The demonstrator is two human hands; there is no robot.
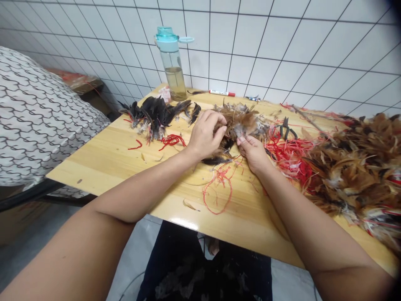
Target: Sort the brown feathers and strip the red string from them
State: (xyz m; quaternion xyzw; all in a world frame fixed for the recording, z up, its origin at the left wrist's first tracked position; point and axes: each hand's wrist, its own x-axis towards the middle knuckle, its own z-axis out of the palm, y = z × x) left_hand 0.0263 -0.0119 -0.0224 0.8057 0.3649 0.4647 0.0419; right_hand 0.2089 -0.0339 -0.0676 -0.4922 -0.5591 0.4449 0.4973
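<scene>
A brown feather bundle (pixel 239 123) is pinched by the fingers of the left hand (pixel 205 136) and right hand (pixel 252 152), while black feathers (pixel 155 113) lie sorted at the far left of the tabletop (pixel 119 154) and a large brown heap (pixel 360 167) at the right appears unsorted.

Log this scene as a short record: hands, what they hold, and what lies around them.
left hand: fingers closed on brown feathers
right hand: pinching the same feathers
table: wooden, against tiled wall
left of hands: black feathers, red thread
right: feather pile, pliers
back: bottle, marker
</scene>
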